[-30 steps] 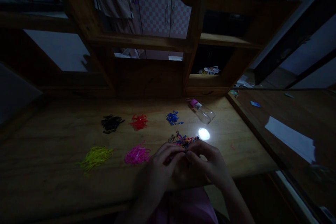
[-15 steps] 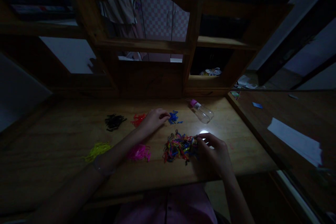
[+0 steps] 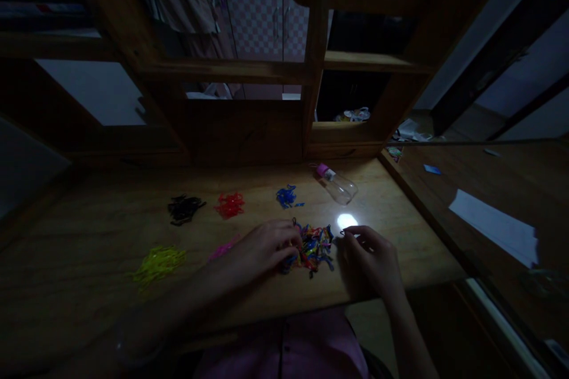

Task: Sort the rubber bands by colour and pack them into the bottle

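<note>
One mixed pile of coloured bands (image 3: 316, 244) lies on the worktop (image 3: 400, 228). The left hand (image 3: 272, 245) curls over its left edge, grip unclear; the right hand (image 3: 373, 254), right of the pile, pinches a dark band (image 3: 342, 233). Beyond the pile lie blue bands (image 3: 287, 196) and a bottle (image 3: 341, 188).

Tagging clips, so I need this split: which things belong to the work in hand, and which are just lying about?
In use, it seems:
left hand, at the mixed pile
right hand, pinching a dark loop
black pile, red pile, blue pile, yellow pile, pink pile (partly hidden)

Probably just lying about:
bottle, on its side
white paper
blue card
</note>
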`<state>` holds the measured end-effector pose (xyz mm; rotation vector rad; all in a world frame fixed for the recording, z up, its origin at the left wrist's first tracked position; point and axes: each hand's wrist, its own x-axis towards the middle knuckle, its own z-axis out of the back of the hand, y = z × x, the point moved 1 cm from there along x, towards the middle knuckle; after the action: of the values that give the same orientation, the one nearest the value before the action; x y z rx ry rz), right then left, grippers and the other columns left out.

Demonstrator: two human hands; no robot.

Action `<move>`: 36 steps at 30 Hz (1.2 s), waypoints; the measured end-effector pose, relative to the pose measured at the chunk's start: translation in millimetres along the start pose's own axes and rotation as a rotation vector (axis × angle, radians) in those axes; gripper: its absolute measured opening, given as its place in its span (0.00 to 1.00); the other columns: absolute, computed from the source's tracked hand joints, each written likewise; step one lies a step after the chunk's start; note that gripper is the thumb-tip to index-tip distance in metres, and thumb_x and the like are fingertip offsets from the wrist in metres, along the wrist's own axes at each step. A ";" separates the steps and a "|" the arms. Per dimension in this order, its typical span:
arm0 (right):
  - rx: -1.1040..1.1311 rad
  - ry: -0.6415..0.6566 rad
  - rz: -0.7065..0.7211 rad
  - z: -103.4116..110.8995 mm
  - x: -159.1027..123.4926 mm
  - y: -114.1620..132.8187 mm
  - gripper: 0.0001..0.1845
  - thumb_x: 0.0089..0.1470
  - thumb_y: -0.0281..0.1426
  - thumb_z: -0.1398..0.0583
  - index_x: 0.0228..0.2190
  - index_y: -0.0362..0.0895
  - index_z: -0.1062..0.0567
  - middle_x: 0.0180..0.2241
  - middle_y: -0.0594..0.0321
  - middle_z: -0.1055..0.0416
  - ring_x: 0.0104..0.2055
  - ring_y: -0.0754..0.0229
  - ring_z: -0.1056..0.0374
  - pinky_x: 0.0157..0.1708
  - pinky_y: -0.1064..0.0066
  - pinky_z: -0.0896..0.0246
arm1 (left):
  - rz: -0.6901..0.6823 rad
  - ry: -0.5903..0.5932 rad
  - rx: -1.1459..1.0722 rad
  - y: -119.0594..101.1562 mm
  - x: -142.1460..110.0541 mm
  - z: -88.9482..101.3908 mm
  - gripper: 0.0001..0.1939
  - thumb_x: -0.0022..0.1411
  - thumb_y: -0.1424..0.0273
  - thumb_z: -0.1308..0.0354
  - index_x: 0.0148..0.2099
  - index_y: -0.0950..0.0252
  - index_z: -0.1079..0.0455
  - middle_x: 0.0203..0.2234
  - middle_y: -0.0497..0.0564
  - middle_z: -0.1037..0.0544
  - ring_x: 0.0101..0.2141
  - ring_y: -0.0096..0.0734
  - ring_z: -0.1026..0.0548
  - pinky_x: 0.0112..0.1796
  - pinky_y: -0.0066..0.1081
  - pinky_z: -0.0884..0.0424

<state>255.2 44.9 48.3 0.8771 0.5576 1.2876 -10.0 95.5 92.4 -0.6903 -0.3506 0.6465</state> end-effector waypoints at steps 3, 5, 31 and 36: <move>-0.069 0.003 0.066 -1.8 -1.1 -2.6 0.10 0.59 0.37 0.41 0.35 0.46 0.22 0.32 0.61 0.23 0.31 0.57 0.29 0.32 0.68 0.36 | 0.002 0.008 0.054 -7.9 -7.0 -11.1 0.10 0.70 0.68 0.50 0.45 0.59 0.27 0.41 0.50 0.25 0.44 0.34 0.28 0.47 0.32 0.32; -0.112 -0.001 0.119 -2.7 -1.2 -3.6 0.09 0.60 0.35 0.42 0.36 0.46 0.22 0.36 0.60 0.24 0.34 0.56 0.28 0.35 0.67 0.36 | 0.021 -0.004 0.102 -11.3 -6.7 -16.7 0.10 0.70 0.68 0.51 0.45 0.60 0.27 0.42 0.51 0.26 0.44 0.35 0.29 0.47 0.34 0.32; -0.135 -0.038 0.226 -1.7 -3.5 -6.9 0.10 0.61 0.33 0.42 0.39 0.46 0.20 0.40 0.58 0.26 0.40 0.56 0.29 0.40 0.67 0.36 | -0.012 -0.039 0.115 -1.3 32.3 -39.1 0.01 0.65 0.73 0.45 0.40 0.64 0.35 0.40 0.52 0.32 0.43 0.36 0.34 0.45 0.33 0.33; -0.076 -0.085 0.203 -0.6 -4.0 -9.1 0.09 0.60 0.33 0.41 0.38 0.46 0.20 0.40 0.59 0.25 0.41 0.57 0.28 0.40 0.68 0.36 | 0.046 -0.093 -0.019 3.8 37.4 -22.0 0.02 0.62 0.72 0.42 0.37 0.64 0.31 0.39 0.51 0.29 0.42 0.35 0.31 0.44 0.33 0.33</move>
<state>259.2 40.9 40.1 0.9387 0.3572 1.4375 27.4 111.7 77.3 -0.6897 -0.4281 0.7210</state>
